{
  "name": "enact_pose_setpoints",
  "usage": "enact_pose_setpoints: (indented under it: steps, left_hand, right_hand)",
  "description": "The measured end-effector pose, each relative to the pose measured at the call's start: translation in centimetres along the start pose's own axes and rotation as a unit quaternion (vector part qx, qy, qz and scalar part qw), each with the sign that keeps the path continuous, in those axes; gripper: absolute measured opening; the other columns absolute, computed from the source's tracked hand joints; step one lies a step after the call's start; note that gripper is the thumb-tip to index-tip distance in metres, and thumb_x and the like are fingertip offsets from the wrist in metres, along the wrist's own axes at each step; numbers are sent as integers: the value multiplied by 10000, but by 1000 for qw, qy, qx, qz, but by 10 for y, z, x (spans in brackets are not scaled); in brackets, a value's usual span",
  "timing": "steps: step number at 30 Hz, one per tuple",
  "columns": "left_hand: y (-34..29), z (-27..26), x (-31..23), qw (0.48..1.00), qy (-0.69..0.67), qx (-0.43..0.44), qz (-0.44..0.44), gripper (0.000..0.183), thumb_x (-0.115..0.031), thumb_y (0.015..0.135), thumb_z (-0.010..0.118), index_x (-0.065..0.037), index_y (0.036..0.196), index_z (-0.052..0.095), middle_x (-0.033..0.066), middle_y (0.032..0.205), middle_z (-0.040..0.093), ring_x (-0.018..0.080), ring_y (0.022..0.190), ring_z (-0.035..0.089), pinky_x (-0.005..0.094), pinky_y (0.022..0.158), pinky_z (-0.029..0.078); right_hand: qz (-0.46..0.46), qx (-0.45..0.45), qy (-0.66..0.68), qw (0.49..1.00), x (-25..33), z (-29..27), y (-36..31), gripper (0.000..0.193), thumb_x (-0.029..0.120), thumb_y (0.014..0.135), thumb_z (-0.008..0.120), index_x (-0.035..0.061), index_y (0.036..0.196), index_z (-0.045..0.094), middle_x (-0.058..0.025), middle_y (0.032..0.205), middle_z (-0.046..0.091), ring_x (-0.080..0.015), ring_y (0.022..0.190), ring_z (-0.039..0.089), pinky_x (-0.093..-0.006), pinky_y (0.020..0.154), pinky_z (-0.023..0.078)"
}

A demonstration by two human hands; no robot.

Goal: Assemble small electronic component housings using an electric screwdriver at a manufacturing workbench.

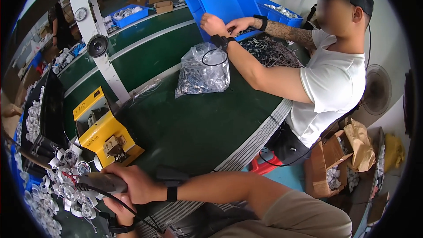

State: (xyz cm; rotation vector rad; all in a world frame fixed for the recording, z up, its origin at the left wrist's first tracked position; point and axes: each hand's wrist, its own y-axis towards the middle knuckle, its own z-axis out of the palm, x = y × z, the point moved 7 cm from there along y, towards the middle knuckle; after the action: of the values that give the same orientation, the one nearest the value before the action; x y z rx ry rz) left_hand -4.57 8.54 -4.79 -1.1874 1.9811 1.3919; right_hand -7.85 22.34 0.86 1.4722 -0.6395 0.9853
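Observation:
My right hand (139, 185) is wrapped round a grey, cylinder-shaped hand tool (103, 182) with a black cord; its exact kind I cannot tell. Just below, close against it, my left hand (120, 209) has its fingers curled, and what lies in them is hidden. The tool's left end reaches over a heap of white round fittings with clear faces (72, 189), some with thin wires. Red wire (68, 176) shows by that end. Beyond my hands stands a yellow bench machine (103, 136) with a metal fixture on its front.
A clear plastic bag of small metal parts (200, 75) lies on the green table (176, 123). Across from it, a co-worker (330, 75) reaches into a tilted blue bin (224, 0) beside a pile of dark small parts (273, 53). A white post (105, 68) rises behind the machine.

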Motion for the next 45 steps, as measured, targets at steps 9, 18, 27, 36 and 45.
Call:
enact_pose_setpoints:
  steps: [9,18,27,36,45]
  left_hand:
    - [-5,-5,4,995,-60,-34,-68,765,-432,863,606,96,1328,306,206,1266,465,290,1136,505,401,945,419]
    - [0,2,-8,999,-12,-8,-42,804,-470,924,473,84,1413,157,228,1399,335,306,1259,393,409,1029,316]
    - [-5,8,-1,992,-71,-38,-93,788,-472,913,475,77,1394,177,217,1369,362,303,1246,406,409,1019,326]
    - [0,12,-14,995,-62,-7,-76,794,-448,868,551,69,1378,230,207,1338,387,287,1211,435,407,997,352]
    - [11,16,-22,983,-150,-30,-100,825,-436,818,640,75,1356,281,191,1296,433,275,1173,467,396,965,393]
  right_hand:
    - [17,21,5,1000,7,-2,1,436,117,712,677,35,1106,509,-176,915,635,-380,869,621,-396,729,481]
    - [34,43,11,998,-4,-2,4,471,127,674,722,47,1093,523,-139,922,644,-336,883,650,-344,724,504]
    - [51,57,16,997,-7,-7,2,530,88,637,735,53,1114,507,-137,951,640,-356,903,633,-358,735,496]
    - [66,62,29,995,0,-7,1,528,79,660,718,53,1131,483,-160,972,642,-367,921,630,-370,741,496]
    - [56,46,19,997,5,-10,3,465,69,691,677,30,1112,483,-185,917,638,-386,884,625,-389,741,491]
